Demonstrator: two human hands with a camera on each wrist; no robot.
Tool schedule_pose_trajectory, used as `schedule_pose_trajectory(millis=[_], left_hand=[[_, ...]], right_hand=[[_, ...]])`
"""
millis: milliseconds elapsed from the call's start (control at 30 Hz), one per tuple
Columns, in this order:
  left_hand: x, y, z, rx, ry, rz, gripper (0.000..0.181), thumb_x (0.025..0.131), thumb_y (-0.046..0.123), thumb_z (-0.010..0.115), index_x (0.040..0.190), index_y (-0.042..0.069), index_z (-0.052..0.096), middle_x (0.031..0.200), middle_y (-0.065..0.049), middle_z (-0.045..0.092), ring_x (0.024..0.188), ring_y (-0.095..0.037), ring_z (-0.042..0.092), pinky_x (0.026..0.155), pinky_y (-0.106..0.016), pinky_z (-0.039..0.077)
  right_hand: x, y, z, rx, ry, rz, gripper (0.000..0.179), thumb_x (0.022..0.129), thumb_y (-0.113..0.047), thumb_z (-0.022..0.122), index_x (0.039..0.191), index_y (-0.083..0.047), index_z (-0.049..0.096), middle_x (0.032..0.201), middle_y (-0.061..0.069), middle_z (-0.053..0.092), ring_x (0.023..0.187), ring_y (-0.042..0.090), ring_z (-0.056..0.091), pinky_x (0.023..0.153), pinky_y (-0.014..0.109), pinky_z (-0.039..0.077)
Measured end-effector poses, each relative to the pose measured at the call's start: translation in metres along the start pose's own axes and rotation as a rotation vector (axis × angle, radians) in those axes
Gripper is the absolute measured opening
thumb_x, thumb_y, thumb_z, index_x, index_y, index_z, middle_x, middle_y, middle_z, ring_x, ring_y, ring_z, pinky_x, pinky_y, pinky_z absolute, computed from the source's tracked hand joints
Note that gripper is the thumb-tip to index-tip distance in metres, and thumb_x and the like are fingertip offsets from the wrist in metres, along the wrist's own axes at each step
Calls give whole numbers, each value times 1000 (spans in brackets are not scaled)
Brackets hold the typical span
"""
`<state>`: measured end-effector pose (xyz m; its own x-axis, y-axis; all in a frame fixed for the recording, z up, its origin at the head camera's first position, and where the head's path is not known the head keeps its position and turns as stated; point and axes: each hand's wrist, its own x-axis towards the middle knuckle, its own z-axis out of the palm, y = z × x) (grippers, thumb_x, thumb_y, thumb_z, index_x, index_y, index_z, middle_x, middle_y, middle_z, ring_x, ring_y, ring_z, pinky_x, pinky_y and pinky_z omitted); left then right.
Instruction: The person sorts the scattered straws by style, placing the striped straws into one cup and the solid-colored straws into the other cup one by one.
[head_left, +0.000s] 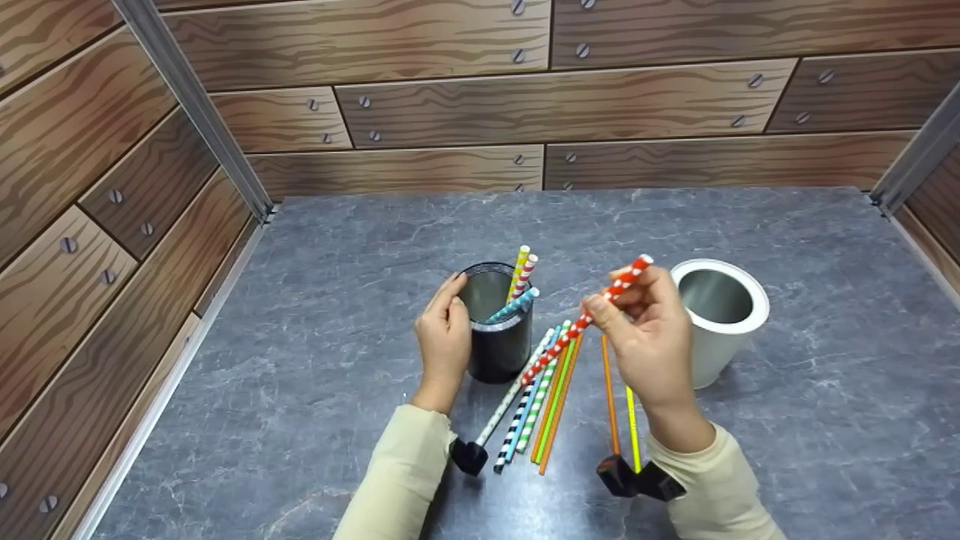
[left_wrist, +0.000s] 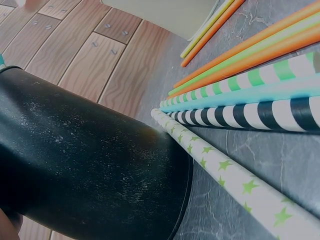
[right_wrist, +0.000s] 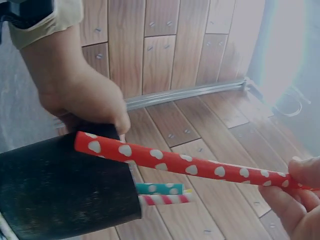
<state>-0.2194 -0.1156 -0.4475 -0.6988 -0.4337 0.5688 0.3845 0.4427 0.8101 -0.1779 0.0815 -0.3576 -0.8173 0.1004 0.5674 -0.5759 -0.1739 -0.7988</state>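
My right hand [head_left: 652, 337] pinches a red paper straw with white hearts [right_wrist: 192, 167] between thumb and fingers. The straw slants down and left, its lower end over the straws on the table. My left hand [head_left: 444, 341] holds the black cup [left_wrist: 95, 155] from its left side, with fingertips at the rim. Inside the cup lean a yellow straw [head_left: 519, 271], a red-and-white striped straw [right_wrist: 167, 199] and a blue dotted straw [head_left: 514, 305]. Right beside the cup's base lies a white straw with green stars [left_wrist: 225, 170].
Near the cup lie a black-striped straw [left_wrist: 250, 116], a green-striped straw [left_wrist: 240, 82] and several plain coloured ones. An orange straw [head_left: 610, 397] and a yellow straw [head_left: 633, 427] lie further right. A white cup [head_left: 712, 356] stands behind my right hand. Wood-patterned walls [head_left: 450, 112] border the table.
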Motion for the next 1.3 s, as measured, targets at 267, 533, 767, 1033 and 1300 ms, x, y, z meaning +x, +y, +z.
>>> schedule_pose_trajectory(millis=[267, 533, 767, 1033, 1300], left_hand=[[0, 1, -1, 9, -5, 15, 31, 84, -2, 46, 106, -3, 68, 112, -15, 65, 107, -25, 61, 91, -37, 48], [0, 2, 0, 10, -6, 1, 32, 83, -3, 46, 107, -2, 68, 113, -14, 65, 108, -24, 61, 92, -36, 48], [1, 1, 0, 13, -6, -7, 32, 83, -2, 46, 107, -2, 68, 113, -14, 65, 108, -24, 61, 93, -35, 47], [0, 0, -1, -7, -12, -16, 33, 84, -3, 45, 108, -2, 68, 113, -15, 65, 109, -25, 60, 94, -36, 47], [0, -1, 0, -12, -9, 7, 32, 84, -3, 46, 107, -3, 68, 113, -16, 65, 109, -26, 60, 94, -37, 46]], right_hand=[[3, -8, 7, 159, 120, -141, 29, 74, 15, 65, 96, 1, 53, 82, 7, 60, 71, 13, 63, 64, 23, 55], [-1, -2, 17, 308, 152, -302, 26, 78, 6, 66, 99, 7, 51, 89, 12, 63, 80, 25, 68, 74, 34, 55], [-6, 12, 26, 300, 92, -368, 25, 80, 3, 65, 101, 9, 52, 93, 11, 63, 84, 25, 68, 78, 35, 54], [-12, 34, 30, 197, 12, -325, 26, 84, -7, 63, 105, 2, 53, 99, 3, 63, 90, 19, 68, 81, 32, 53], [-18, 48, 32, 139, -63, -286, 33, 87, -5, 59, 101, 21, 44, 102, 5, 65, 95, 17, 66, 85, 30, 51]])
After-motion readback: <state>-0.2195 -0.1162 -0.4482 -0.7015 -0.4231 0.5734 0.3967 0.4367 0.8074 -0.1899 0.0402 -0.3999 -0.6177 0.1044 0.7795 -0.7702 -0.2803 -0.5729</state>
